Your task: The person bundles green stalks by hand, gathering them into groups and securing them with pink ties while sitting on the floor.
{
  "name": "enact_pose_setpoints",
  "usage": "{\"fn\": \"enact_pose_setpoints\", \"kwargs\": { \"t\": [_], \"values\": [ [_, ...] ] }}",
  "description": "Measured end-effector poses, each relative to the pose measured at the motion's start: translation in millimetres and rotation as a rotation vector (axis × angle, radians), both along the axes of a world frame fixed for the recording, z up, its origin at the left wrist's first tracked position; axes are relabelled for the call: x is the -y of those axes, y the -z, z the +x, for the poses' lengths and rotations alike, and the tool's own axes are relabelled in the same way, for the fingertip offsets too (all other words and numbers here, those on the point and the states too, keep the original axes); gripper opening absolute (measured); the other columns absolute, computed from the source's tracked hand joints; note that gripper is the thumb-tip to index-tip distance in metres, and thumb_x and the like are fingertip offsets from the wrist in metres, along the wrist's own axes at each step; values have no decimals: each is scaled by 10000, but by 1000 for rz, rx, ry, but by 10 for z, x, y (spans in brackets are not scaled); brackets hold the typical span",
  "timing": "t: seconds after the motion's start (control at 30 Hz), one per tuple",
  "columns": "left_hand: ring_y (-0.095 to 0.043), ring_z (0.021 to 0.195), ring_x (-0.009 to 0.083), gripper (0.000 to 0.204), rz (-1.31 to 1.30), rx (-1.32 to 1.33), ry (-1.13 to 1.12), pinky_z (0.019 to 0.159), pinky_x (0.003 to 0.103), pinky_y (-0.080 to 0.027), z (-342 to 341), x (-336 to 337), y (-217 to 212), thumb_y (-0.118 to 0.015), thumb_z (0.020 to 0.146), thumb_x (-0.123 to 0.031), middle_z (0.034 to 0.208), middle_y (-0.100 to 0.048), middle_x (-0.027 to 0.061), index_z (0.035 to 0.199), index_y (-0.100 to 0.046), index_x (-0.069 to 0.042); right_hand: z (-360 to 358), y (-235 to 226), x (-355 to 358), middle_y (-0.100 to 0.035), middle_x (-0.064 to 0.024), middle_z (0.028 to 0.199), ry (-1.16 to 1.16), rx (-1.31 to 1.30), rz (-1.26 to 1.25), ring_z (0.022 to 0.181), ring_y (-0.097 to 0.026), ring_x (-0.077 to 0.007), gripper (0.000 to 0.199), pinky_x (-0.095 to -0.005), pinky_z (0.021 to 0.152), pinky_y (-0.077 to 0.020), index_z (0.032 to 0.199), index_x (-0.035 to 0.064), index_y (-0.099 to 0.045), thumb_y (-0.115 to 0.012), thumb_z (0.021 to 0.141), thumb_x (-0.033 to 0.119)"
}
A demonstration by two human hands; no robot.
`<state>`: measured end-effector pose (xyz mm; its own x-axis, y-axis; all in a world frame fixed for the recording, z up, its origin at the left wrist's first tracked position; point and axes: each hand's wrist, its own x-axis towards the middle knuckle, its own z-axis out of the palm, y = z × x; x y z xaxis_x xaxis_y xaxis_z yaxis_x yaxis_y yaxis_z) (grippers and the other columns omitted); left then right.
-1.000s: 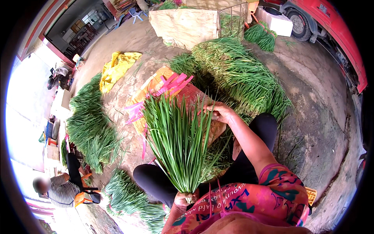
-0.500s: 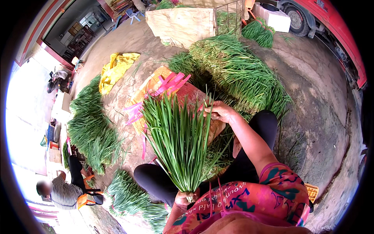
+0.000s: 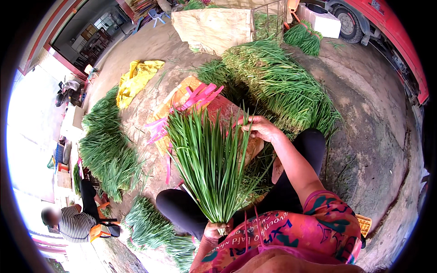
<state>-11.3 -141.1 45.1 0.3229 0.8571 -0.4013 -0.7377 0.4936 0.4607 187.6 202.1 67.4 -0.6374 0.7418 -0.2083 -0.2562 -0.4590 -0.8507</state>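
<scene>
My left hand [image 3: 215,230] is closed round the pale cut ends of a bunch of long green chives [image 3: 209,159], low in front of my body. The leaves fan out upward and away from me. At the fan's far right edge, my right hand [image 3: 263,129] pinches the tip of a chive leaf between thumb and fingers. Beyond the bunch lie pink ribbons [image 3: 200,96] on a reddish board [image 3: 227,111] with orange sheeting, partly hidden by the leaves.
A large chive heap [image 3: 282,86] lies ahead right, another [image 3: 104,141] at left, and more bundles [image 3: 159,227] beside my left knee. A yellow sack [image 3: 136,82] lies far left. One person in a striped top [image 3: 75,223] sits at left. A red truck [image 3: 400,41] stands far right.
My right hand has shifted very slightly at the leaf tips, its fingers spreading a little. The left hand keeps its hold on the bunch.
</scene>
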Motion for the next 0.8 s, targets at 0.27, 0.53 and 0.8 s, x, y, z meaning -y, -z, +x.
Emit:
{"fn": "enact_pose_setpoints", "kwargs": {
  "t": [0.27, 0.53, 0.8],
  "values": [
    [-472, 498, 175, 313, 18, 10, 10, 435, 265, -385, -2, -32, -32, -652, 640, -97, 642, -497, 103, 890, -502, 16, -35, 18, 12, -579, 38, 701, 88, -19, -128, 539, -434, -21, 152, -163, 461, -334, 878, 75, -633, -679, 750, 144],
    [-479, 495, 184, 301, -18, -1, -47, 415, 269, -370, 39, -229, -98, -673, 620, -62, 636, -490, 86, 870, -512, -13, -218, 234, 84, -514, -40, 597, 669, 588, 639, 479, -447, -110, 79, -270, 426, -355, 731, 14, -548, -619, 723, 50],
    [-447, 503, 178, 392, 3, 58, 0, 434, 271, -352, -108, -133, -134, -635, 656, -33, 668, -478, 105, 1011, -468, -30, 345, 228, -390, -562, -22, 582, 955, 458, 277, 497, -487, -90, 133, -267, 465, -418, 706, 65, -597, -667, 757, 166]
  ]
}}
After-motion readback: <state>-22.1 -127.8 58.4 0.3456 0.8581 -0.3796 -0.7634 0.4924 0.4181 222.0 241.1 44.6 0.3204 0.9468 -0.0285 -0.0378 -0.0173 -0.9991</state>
